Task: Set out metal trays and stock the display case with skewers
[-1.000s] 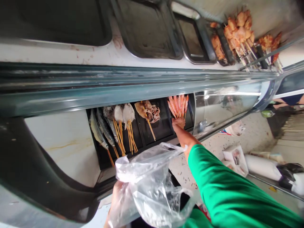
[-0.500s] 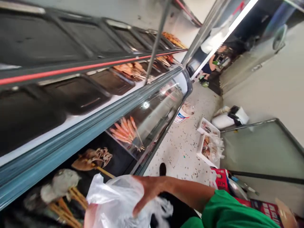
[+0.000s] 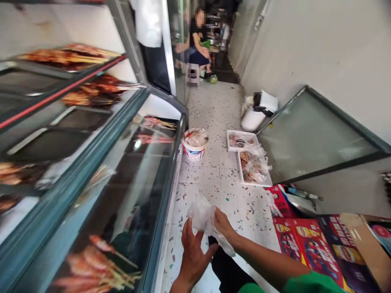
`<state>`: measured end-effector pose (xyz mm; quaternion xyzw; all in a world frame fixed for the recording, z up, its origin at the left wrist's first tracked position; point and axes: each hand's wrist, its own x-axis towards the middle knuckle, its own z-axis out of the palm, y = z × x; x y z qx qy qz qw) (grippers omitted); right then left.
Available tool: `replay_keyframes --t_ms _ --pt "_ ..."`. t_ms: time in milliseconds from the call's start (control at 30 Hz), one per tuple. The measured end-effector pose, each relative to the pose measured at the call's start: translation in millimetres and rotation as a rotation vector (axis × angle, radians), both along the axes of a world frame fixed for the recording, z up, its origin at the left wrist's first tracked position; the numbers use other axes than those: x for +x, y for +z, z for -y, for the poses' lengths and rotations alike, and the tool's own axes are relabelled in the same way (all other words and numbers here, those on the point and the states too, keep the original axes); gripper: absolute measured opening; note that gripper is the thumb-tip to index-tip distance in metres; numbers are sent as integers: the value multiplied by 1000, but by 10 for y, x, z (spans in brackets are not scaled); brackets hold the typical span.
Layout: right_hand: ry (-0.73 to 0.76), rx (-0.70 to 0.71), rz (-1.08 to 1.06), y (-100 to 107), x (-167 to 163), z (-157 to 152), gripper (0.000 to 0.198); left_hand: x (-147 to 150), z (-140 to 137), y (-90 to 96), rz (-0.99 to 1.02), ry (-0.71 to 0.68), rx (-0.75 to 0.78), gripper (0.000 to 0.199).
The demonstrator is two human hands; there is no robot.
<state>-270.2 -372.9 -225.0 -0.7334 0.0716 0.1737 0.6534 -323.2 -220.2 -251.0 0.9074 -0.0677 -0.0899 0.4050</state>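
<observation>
A crumpled clear plastic bag [image 3: 201, 213] is bunched up over the floor, low in the middle of the head view. My right hand [image 3: 224, 224] grips it from the right side, and a loose strip of it trails down below that hand. My left hand [image 3: 194, 256] is just beneath the bag, fingers spread and thumb apart, with the fingertips against its lower edge. What the bag contains, if anything, I cannot make out. To the left, pinkish skewers [image 3: 94, 264] lie inside the glass-fronted display case [image 3: 159, 203].
A white bucket [image 3: 194, 152] stands beside the case. Two white foam boxes [image 3: 244, 179] hold bagged food on the floor. A framed glass panel [image 3: 317, 134] leans on the right wall, near red cartons [image 3: 314, 240]. A person [image 3: 198, 44] sits on a stool farther back.
My view has swung right toward the aisle. The plastic bag has moved from over the case to above the floor and is now more bunched up. My left hand has come into clear view.
</observation>
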Motion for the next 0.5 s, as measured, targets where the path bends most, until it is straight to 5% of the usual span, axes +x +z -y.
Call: replay_keyframes --t_ms 133,333,500 --pt "-209 -40 29 86 595 674 45 950 837 201 76 -151 144 52" --pt "-292 -183 -155 -38 1146 1306 31 1885 1557 96 175 -268 -114 31" --pt "-156 90 -253 -144 1659 1468 52 2783 1728 -125 -8 -178 -306 28"
